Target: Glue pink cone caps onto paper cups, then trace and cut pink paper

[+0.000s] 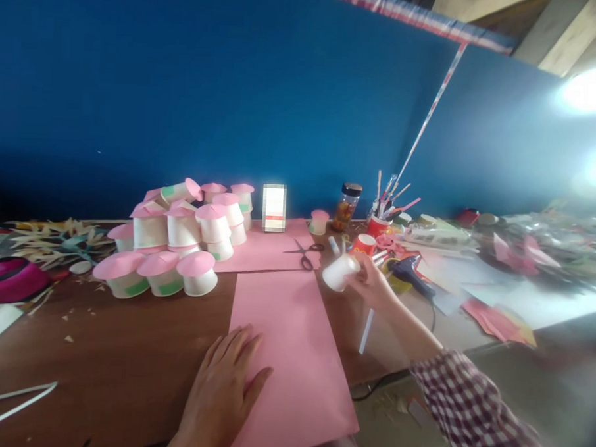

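My right hand [372,283] grips a white paper cup [339,273], tilted and slightly blurred, above the table right of the pink paper. Flat with fingers stretched, my left hand [224,385] rests on the left edge of a long pink paper sheet [286,328]. Beyond it, black scissors [306,253] lie open on a second pink sheet [261,258]. To the left, several white cups with pink paper cone tops [197,265] stand grouped and stacked. One more pink-topped cup [319,222] is by itself at the back.
A glue gun [411,274] with a cable lies right of my right hand. Behind are a red cup of tools [379,225] and a lidded jar [347,207]. Cut strips [67,243] and a magenta pouch [14,280] lie left; plastic bags and paper clutter the right. A blue wall [209,101] closes the back.
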